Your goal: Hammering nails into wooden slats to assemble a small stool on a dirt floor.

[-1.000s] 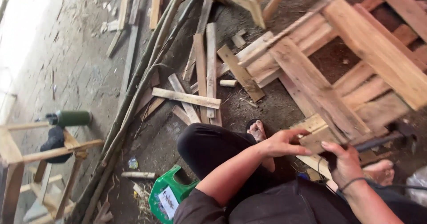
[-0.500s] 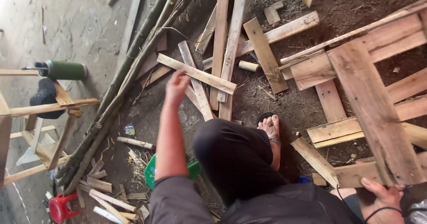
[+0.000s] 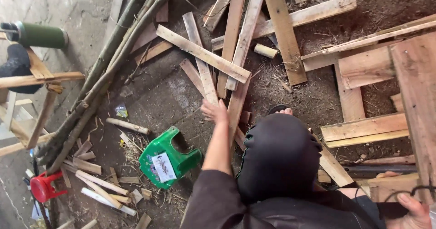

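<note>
Since the left hand [image 3: 214,111] is stretched out to the middle of the frame with its fingers spread open and holding nothing, the thing to get right is which slat it closes on. It hovers right over the near end of a narrow wooden slat [image 3: 200,58] that runs up toward the upper centre, with a longer crossing board [image 3: 203,54] lying diagonally on top of it.

My take: grab the slat low, at the free end by the fingers, and slide it toward the body instead of lifting, because that crossing board pins the far part and would tip off into the pile. Another plank [image 3: 237,106] sits just to the right of the hand, nearly touching, so it's easy to pinch 2 pieces at once.

Over at the lower right corner, the right hand [image 3: 413,211] is only partly in frame, resting by the edge of a pallet frame [image 3: 415,97] with a dark cord near it; can't tell whether it's gripping anything. A green plastic stool [image 3: 168,161] lies tipped over at lower centre left, clear of the reach.
</note>
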